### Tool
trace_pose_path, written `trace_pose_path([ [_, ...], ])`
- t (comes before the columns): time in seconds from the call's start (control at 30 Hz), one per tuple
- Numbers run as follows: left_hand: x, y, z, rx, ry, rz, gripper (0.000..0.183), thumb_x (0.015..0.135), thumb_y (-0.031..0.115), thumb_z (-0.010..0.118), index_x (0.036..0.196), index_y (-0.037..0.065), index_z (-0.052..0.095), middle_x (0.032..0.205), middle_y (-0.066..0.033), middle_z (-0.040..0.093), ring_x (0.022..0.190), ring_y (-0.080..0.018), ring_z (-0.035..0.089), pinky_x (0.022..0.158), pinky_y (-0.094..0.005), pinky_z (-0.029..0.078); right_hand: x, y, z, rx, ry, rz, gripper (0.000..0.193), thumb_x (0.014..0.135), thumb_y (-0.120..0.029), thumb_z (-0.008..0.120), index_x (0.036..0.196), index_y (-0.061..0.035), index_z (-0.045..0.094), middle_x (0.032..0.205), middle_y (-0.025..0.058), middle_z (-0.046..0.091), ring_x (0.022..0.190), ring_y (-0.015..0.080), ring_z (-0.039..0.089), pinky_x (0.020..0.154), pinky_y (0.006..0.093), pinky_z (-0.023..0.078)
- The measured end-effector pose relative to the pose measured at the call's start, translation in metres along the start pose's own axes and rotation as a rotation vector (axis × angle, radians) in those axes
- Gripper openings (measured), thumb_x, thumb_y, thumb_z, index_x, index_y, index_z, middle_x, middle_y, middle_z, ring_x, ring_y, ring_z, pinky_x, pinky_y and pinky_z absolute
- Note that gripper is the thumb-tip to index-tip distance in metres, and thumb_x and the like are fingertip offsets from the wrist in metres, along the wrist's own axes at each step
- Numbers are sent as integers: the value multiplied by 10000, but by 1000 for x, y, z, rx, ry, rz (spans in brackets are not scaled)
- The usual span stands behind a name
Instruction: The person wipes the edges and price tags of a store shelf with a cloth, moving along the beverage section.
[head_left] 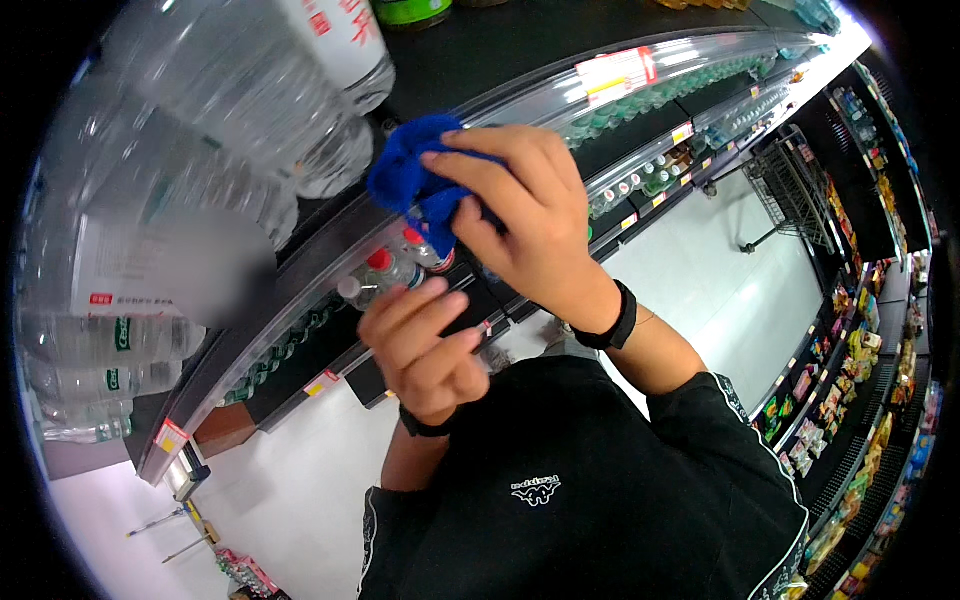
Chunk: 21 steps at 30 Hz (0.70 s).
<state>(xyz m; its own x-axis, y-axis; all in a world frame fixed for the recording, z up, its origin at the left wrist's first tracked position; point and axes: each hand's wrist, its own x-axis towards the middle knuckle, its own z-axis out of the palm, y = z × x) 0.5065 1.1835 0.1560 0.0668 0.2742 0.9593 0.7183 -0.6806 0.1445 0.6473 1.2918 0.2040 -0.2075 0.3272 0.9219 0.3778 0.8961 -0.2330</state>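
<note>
My right hand (pixel 530 205), with a black band on its wrist, pinches a crumpled blue cloth (pixel 405 160). The cloth lies against the front edge of the upper shelf (pixel 330 215), beside its clear price rail. Below it and nearer to me, my left hand (pixel 425 350) hangs in the air with loosely bent, parted fingers and nothing in them. Large clear water bottles (pixel 260 100) stand on that shelf to the left of the cloth. Beneath the rail, small red-capped bottles (pixel 390 265) show between my two hands.
A bottle with a white label (pixel 340 40) stands at the back of the shelf. Lower shelves hold rows of bottles (pixel 640 180). To the right are a dark shopping cart (pixel 790 190) on the pale floor (pixel 730 270) and shelves of colourful packages (pixel 850 400).
</note>
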Motion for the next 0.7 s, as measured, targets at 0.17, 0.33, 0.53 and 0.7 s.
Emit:
trace_pose_path([
  [0.17, 9, 21, 54, -49, -82, -130, 183, 1000, 123, 568, 1164, 112, 648, 1298, -130, 670, 1240, -343, 638, 1066, -495, 481, 6, 24, -20, 41, -92, -31, 338, 800, -180, 743, 1131, -119, 773, 1214, 57, 723, 1019, 263, 635, 869, 383, 517],
  [0.33, -1, 18, 105, 107, 41, -196, 298, 978, 131, 591, 1270, 77, 602, 1499, -215, 516, 1409, -380, 476, 1153, -534, 397, 9, 47, -39, 96, -134, -34, 350, 785, -170, 762, 1130, -120, 777, 1217, 54, 725, 1049, 258, 625, 887, 371, 503],
  [0.53, -9, 18, 128, 297, -35, -216, 444, 1018, 181, 551, 1416, -4, 482, 1583, -269, 406, 1489, -436, 361, 1238, -600, 259, 17, 101, -72, 13, -117, -80, 429, 712, -82, 756, 1139, -121, 751, 1185, 32, 712, 1023, 265, 649, 854, 401, 511],
  [0.7, -2, 20, 144, 524, -9, -261, 440, 983, 173, 545, 1383, -5, 580, 1549, -237, 490, 1499, -412, 367, 1228, -582, 243, 18, 168, -120, -94, -105, -50, 370, 766, -40, 715, 1126, -105, 768, 1156, 81, 716, 995, 295, 647, 884, 408, 511],
])
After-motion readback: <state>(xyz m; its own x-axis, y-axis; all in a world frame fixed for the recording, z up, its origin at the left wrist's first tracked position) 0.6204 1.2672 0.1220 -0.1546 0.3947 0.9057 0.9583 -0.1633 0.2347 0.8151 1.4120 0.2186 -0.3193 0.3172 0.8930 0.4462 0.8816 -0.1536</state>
